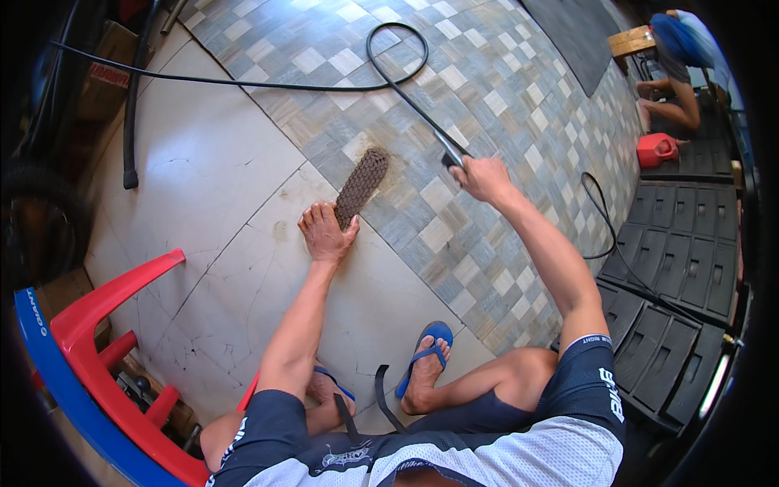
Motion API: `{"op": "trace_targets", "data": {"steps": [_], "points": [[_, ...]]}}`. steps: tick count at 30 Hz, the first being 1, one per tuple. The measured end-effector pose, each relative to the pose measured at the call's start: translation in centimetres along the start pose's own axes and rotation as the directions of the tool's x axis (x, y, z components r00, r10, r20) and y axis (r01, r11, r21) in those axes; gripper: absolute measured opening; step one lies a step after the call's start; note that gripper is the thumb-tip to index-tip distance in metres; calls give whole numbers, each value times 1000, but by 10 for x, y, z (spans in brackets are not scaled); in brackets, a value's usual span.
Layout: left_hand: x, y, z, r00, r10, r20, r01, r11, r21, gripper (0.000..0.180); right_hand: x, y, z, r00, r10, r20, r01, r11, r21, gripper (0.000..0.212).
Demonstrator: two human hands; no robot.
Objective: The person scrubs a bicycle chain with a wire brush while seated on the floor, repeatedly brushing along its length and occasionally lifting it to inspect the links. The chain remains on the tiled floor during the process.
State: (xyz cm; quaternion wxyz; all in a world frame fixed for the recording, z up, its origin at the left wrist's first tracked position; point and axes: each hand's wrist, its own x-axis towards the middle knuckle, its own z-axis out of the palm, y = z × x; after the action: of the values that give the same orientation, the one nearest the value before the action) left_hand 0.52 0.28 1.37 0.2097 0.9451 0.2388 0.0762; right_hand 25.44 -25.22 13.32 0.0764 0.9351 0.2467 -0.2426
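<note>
My left hand (326,233) presses down on the near end of a dark, greasy folded chain (362,183) that lies on the tiled floor. My right hand (481,178) grips the metal nozzle (450,151) of a thin black hose (395,81), its tip pointing toward the chain from the right. The hose loops away across the checkered tiles to the far left. I sit low, with my feet in blue flip-flops (428,349) below the hands.
A red plastic chair (105,357) with a blue rim stands at lower left. A thick black hose (130,122) lies at far left. Black ribbed mats (682,268) line the right side. Another person (680,73) crouches at upper right beside a red container (656,149).
</note>
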Motion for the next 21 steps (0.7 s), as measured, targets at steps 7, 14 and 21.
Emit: {"op": "trace_targets", "data": {"steps": [7, 14, 21], "points": [[61, -7, -37, 981, 45, 190, 5, 967, -255, 63, -40, 11, 29, 994, 98, 47, -101, 992, 80, 50], [98, 54, -56, 891, 14, 453, -76, 990, 118, 75, -31, -25, -6, 909, -73, -410, 100, 994, 44, 48], [49, 67, -10, 965, 9, 262, -53, 986, 161, 89, -28, -66, -7, 884, -188, -429, 246, 966, 83, 39]]}}
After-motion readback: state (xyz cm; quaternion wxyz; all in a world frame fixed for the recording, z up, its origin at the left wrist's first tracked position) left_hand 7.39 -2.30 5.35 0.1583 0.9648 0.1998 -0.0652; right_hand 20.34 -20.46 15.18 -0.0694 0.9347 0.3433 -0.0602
